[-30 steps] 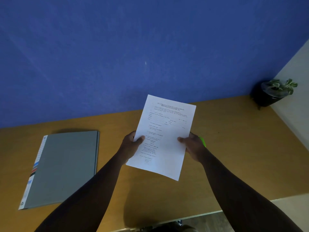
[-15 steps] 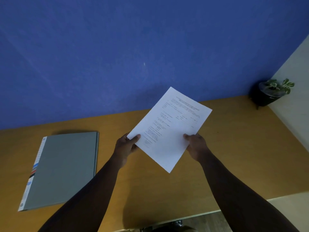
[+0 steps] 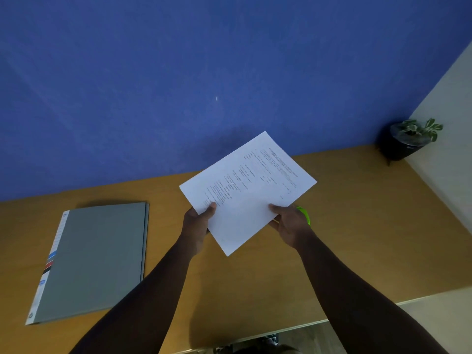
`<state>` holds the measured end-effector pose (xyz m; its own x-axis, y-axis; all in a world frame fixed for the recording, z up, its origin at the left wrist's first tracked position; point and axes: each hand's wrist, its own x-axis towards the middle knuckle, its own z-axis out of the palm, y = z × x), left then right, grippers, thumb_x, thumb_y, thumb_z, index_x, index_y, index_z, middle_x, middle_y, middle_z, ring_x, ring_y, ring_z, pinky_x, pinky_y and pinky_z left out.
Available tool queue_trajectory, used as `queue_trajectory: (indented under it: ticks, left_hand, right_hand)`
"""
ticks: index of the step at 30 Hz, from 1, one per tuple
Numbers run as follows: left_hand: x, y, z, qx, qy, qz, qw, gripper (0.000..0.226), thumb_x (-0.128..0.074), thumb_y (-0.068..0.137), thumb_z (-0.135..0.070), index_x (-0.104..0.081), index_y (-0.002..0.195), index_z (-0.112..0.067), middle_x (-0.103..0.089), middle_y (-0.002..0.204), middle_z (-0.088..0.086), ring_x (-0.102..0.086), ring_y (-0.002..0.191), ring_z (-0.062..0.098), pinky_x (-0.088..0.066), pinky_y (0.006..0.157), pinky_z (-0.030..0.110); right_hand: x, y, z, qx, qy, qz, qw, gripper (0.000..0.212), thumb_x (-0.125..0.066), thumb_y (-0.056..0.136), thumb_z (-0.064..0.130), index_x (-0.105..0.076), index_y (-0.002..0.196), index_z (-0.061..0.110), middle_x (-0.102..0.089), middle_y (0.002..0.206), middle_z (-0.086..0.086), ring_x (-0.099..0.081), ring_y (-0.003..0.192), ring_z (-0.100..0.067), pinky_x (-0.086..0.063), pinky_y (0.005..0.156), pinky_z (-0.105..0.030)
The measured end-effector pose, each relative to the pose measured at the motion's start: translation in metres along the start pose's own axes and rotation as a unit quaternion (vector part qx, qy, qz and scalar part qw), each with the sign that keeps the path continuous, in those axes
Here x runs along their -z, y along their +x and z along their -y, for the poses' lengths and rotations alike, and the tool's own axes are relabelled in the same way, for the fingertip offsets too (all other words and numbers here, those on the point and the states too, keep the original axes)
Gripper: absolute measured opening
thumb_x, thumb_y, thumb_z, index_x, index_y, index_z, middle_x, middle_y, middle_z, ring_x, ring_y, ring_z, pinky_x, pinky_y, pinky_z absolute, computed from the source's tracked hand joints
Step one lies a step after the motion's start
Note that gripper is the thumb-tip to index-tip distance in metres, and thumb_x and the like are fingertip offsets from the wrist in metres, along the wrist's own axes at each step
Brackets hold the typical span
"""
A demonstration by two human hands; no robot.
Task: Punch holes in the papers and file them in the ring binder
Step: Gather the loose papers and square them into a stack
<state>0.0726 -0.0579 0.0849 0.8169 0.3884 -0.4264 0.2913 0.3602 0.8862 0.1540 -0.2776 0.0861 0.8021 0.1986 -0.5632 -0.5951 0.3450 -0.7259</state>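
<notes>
Hands first: my left hand [image 3: 198, 223] pinches the near-left edge of the papers [image 3: 249, 190] with its thumb on top, and my right hand [image 3: 290, 223] grips the near-right edge likewise, so I hold the printed sheets tilted above the middle of the table [image 3: 357, 226]. Something bright green [image 3: 304, 214] peeks out just behind my right hand. I see the closed grey ring binder [image 3: 94, 259] flat near the table's left edge, well apart from the papers, bare wood between and to the right, and a potted plant [image 3: 408, 141] at the far-right corner.
</notes>
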Motion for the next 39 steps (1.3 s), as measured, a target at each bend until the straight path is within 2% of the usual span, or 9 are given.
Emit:
queue_trajectory:
  ticks: [7, 11, 13, 16, 21, 25, 33, 36, 39]
  left_hand:
    - [0.030, 0.008, -0.005, -0.009, 0.079, 0.009, 0.997, 0.026, -0.067, 0.094, -0.022, -0.063, 0.120, -0.019, -0.071, 0.116, 0.001, -0.067, 0.105, 0.026, -0.057, 0.083, 0.044]
    - [0.053, 0.014, -0.010, 0.007, 0.120, 0.026, 0.992, 0.029, -0.068, 0.093, -0.021, -0.065, 0.121, -0.015, -0.072, 0.117, 0.003, -0.068, 0.107, 0.029, -0.056, 0.089, 0.048]
    - [0.062, 0.016, -0.012, 0.011, 0.138, 0.038, 0.990, 0.029, -0.068, 0.093, -0.021, -0.065, 0.121, -0.015, -0.071, 0.118, 0.003, -0.068, 0.107, 0.029, -0.056, 0.089, 0.046]
    - [0.068, 0.017, -0.014, 0.015, 0.172, 0.065, 0.983, 0.029, -0.067, 0.093, -0.022, -0.064, 0.122, -0.016, -0.072, 0.118, 0.003, -0.068, 0.107, 0.028, -0.057, 0.085, 0.042]
    - [0.064, 0.014, -0.016, 0.027, 0.184, 0.072, 0.980, 0.027, -0.066, 0.094, -0.024, -0.064, 0.120, -0.018, -0.072, 0.115, 0.002, -0.069, 0.104, 0.026, -0.057, 0.078, 0.037]
    - [0.066, 0.014, -0.013, 0.045, 0.159, 0.071, 0.984, 0.031, -0.067, 0.093, -0.027, -0.065, 0.123, -0.018, -0.073, 0.116, 0.002, -0.068, 0.107, 0.030, -0.057, 0.085, 0.043]
    - [0.064, 0.004, -0.013, 0.080, -0.010, 0.058, 0.995, 0.032, -0.059, 0.095, -0.038, -0.062, 0.123, -0.023, -0.069, 0.118, 0.000, -0.064, 0.110, 0.020, -0.051, 0.087, 0.034]
    - [0.060, 0.003, -0.013, 0.078, -0.048, 0.066, 0.994, 0.030, -0.057, 0.096, -0.038, -0.061, 0.124, -0.027, -0.071, 0.121, -0.003, -0.066, 0.113, 0.017, -0.049, 0.094, 0.035]
    - [0.047, 0.004, -0.011, 0.075, -0.020, 0.087, 0.993, 0.036, -0.057, 0.096, -0.039, -0.058, 0.130, -0.029, -0.069, 0.126, -0.006, -0.065, 0.116, 0.015, -0.048, 0.097, 0.035]
  right_hand:
    - [0.029, 0.007, 0.013, 0.003, -0.006, -0.040, 0.999, 0.047, -0.069, 0.082, 0.000, -0.057, 0.126, 0.013, -0.066, 0.123, -0.009, -0.064, 0.110, -0.028, -0.058, 0.080, -0.041]
    - [0.038, -0.001, 0.025, 0.021, -0.111, -0.020, 0.993, 0.035, -0.065, 0.086, 0.005, -0.059, 0.120, 0.007, -0.066, 0.111, -0.015, -0.062, 0.081, -0.026, -0.048, 0.043, -0.024]
    - [0.043, 0.002, 0.026, 0.027, -0.178, -0.004, 0.984, 0.031, -0.064, 0.086, 0.011, -0.063, 0.117, 0.010, -0.070, 0.107, -0.011, -0.066, 0.084, -0.027, -0.052, 0.050, -0.026]
    - [0.043, 0.006, 0.021, 0.006, -0.243, 0.009, 0.970, 0.027, -0.065, 0.088, 0.013, -0.066, 0.116, 0.016, -0.073, 0.109, -0.008, -0.070, 0.097, -0.030, -0.058, 0.075, -0.042]
    - [0.040, 0.001, 0.011, 0.017, -0.280, 0.015, 0.960, 0.021, -0.061, 0.092, 0.009, -0.068, 0.111, 0.015, -0.073, 0.106, -0.005, -0.070, 0.092, -0.027, -0.057, 0.071, -0.036]
    - [0.043, 0.001, 0.009, 0.038, -0.299, -0.020, 0.953, 0.017, -0.060, 0.093, 0.012, -0.069, 0.104, 0.021, -0.072, 0.101, -0.001, -0.068, 0.086, -0.023, -0.055, 0.069, -0.033]
    - [0.051, 0.006, 0.004, 0.031, -0.197, -0.075, 0.977, 0.014, -0.059, 0.093, 0.013, -0.064, 0.105, 0.019, -0.066, 0.114, -0.007, -0.063, 0.102, -0.029, -0.054, 0.088, -0.050]
    - [0.048, 0.004, -0.001, 0.018, -0.115, -0.048, 0.992, 0.020, -0.054, 0.096, 0.004, -0.060, 0.114, 0.010, -0.066, 0.114, -0.005, -0.063, 0.100, -0.025, -0.056, 0.074, -0.041]
    - [0.045, 0.007, -0.011, 0.011, -0.070, 0.010, 0.997, 0.030, -0.050, 0.094, -0.004, -0.060, 0.120, 0.007, -0.064, 0.127, -0.011, -0.060, 0.115, -0.032, -0.053, 0.090, -0.053]
